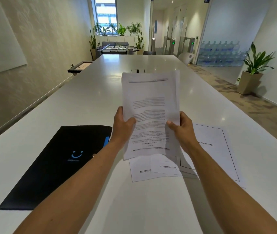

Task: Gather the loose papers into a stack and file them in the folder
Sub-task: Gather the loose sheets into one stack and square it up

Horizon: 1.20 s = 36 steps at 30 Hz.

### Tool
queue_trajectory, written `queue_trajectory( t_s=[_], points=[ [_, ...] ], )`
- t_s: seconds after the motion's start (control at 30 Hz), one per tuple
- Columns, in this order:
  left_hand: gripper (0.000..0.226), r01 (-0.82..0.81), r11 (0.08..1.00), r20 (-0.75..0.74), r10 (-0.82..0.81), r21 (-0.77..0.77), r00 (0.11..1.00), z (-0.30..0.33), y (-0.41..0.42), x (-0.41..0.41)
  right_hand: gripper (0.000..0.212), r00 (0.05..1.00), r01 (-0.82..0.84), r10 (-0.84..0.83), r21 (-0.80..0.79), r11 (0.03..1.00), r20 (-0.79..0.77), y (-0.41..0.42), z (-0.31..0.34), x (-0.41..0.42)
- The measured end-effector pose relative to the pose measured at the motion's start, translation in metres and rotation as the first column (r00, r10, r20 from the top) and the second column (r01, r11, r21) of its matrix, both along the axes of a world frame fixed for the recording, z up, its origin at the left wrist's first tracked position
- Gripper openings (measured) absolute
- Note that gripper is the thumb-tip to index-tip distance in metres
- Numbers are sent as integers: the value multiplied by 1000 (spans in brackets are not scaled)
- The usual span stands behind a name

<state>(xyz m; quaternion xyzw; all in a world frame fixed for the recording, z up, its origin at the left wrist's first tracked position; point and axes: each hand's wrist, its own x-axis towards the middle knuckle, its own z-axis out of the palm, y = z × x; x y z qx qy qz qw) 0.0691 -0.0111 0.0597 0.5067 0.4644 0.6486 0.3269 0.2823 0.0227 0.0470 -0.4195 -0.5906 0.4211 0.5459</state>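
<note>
Head view
Hands: two; left hand [123, 124] and right hand [182, 128] each closed on a side edge of the held sheets [151, 114], lifted above the table [90, 98].
Loose papers: three visible flat on the table, overlapping, near right, partly beneath the held sheets; bordered page [218, 149] rightmost.
Folder: one black folder [56, 166], closed, flat, near left.
</note>
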Motion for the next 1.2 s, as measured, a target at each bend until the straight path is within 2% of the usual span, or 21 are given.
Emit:
queue_trajectory(
  t_s=[0.2, 0.33, 0.53, 0.73, 0.8, 0.87, 0.93, 1.0, 1.07, 1.2],
  points=[
    [33, -57, 993, 1, 57, 105, 998, 21, 2, -3, 35, 998, 20, -13, 121, 992, -59, -1, 20, 2],
    [39, -66, 997, 24, 64, 46, 998, 9, -2, 0, 47, 998, 16, -11, 97, 995, -55, -3, 9, 5],
    [38, -79, 997, 28, 80, -14, 996, -1, -4, 5, 34, 995, 9, -1, 84, 996, -98, -5, 2, -2],
    [28, -131, 987, -47, 127, -94, 991, -4, 6, 1, 30, 999, 48, -50, 120, 992, 11, 0, 1, 5],
    [24, -173, 972, -105, 158, -156, 982, -10, 9, 2, 28, 994, 109, -110, 139, 984, 1, 0, 4, 9],
    [24, -260, 927, -234, 199, -271, 952, -19, 12, 3, 28, 983, 184, -183, 135, 974, -25, 1, 6, 18],
    [33, -373, 822, -446, 166, -431, 880, -28, 12, 1, 26, 968, 248, -245, 87, 965, -43, 2, 6, 29],
    [49, -451, 713, -593, 60, -537, 803, -34, 8, 1, 27, 955, 291, -291, -16, 957, -59, 5, 5, 42],
    [62, -479, 673, -673, -38, -564, 739, -39, 4, 5, 26, 952, 292, -302, -154, 944, -50, 8, 3, 54],
    [76, -512, 700, -798, -140, -499, 586, -43, 0, 17, 27, 968, 197, -240, -377, 905, -69, 8, -14, 69]
  ],
)
